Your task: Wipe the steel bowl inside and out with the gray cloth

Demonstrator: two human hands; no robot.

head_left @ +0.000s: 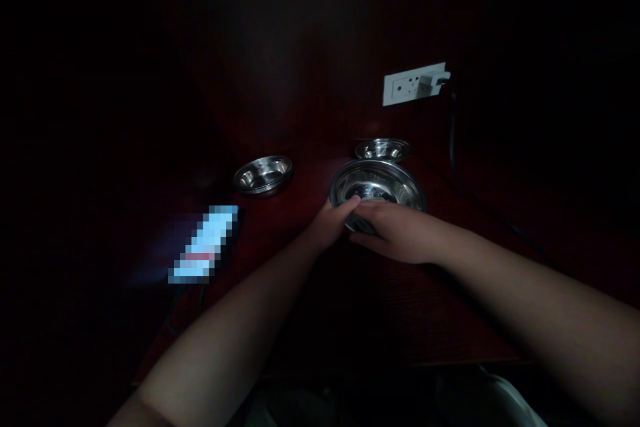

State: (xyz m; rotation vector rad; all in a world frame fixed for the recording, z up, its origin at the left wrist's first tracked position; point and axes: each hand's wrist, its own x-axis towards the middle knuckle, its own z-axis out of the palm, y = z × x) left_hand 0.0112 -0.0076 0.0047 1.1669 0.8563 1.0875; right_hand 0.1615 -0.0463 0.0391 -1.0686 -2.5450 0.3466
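Observation:
A shiny metal bowl (pixel 403 183) is tilted toward me above the dark red table. My left hand (pixel 334 219) is closed on its left edge, with the thumb over the rim and the other fingers hidden underneath. My right hand (pixel 395 230) reaches over the near rim into the bowl, its fingers together and their tips hidden. Whether something small is pinched in them is too dark to make out. Just behind stands a second metal bowl (pixel 383 149).
To the left sit metal bowls (pixel 263 173) that look stacked. A phone (pixel 205 247) with a lit, blurred screen lies nearer me. A wall socket (pixel 414 85) holds a white plug, whose black cable (pixel 453 133) runs down to the right. The table's front edge (pixel 400 365) is near me.

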